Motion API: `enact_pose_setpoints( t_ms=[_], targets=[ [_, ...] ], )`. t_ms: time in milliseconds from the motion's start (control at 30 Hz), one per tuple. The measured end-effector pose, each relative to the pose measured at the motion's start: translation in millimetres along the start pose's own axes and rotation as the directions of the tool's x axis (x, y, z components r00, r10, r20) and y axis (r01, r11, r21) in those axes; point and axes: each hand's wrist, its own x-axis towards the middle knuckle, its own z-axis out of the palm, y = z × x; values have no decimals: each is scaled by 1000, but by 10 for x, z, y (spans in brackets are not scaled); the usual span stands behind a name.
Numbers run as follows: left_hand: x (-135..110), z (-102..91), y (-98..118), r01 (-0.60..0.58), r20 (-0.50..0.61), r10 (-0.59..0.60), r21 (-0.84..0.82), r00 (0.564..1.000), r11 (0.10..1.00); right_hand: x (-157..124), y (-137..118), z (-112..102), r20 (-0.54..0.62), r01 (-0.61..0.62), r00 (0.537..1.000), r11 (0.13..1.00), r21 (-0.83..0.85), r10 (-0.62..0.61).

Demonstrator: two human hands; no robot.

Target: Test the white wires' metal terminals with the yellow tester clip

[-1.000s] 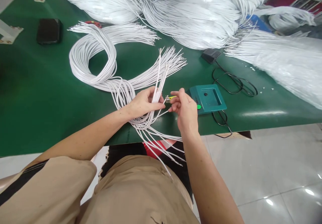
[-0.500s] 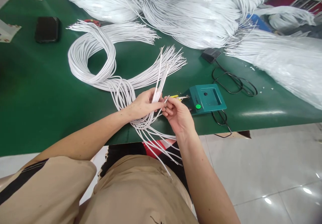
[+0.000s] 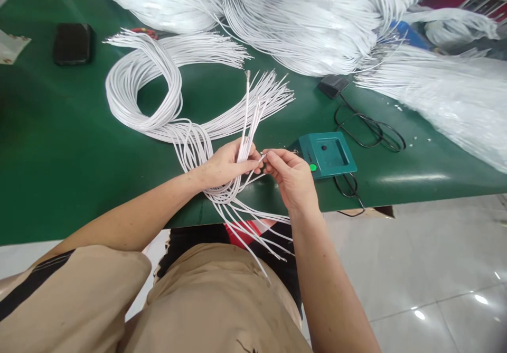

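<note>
While your left hand (image 3: 222, 169) clamps its fingers on a wire bundle (image 3: 244, 152), your right hand (image 3: 293, 176) pinches one wire (image 3: 262, 159), seemingly unfinished; the white coil (image 3: 122, 94) lies unheld.

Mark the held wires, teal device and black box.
Held wires (image 3: 244, 151), head view, middle of gripped strands.
Teal device (image 3: 322, 159), head view, top panel left of recess.
Black box (image 3: 72, 44), head view, top face.
</note>
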Motion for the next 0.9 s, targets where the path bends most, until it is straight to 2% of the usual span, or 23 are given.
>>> enact_pose_setpoints(
  t_ms=[133,200,367,500,567,667,733,833,900],
  targets=[
    [-3,8,8,-21,-53,26,99,998,995,-32,33,43,-23,20,1000,999,32,-19],
    [-6,13,15,-31,-83,45,157,996,987,-42,22,53,-10,-8,1000,996,87,9],
    [-11,12,16,-30,-124,56,203,991,979,-47,-45,21,101,-246,969,938,245,228],
    [-5,-3,-1,-48,-130,76,201,989,978,-54,-50,15,133,-311,948,932,189,289],
    [-2,-11,-19,-58,-128,81,177,988,983,-58,-40,24,58,-248,968,962,116,243],
    [-2,-16,-49,-65,-96,74,94,993,993,-50,-39,37,-72,-48,996,999,-8,47],
    [-4,-16,-58,-70,-78,75,57,994,996,-39,-45,40,-36,58,997,989,-132,-64],
    [-7,-8,-48,-40,-36,40,-1,999,999,-26,-27,38,40,182,983,915,-361,-180],
    [-5,2,-35,17,0,-17,-70,1000,997,-25,16,34,47,276,954,809,-519,-295]
  ],
)
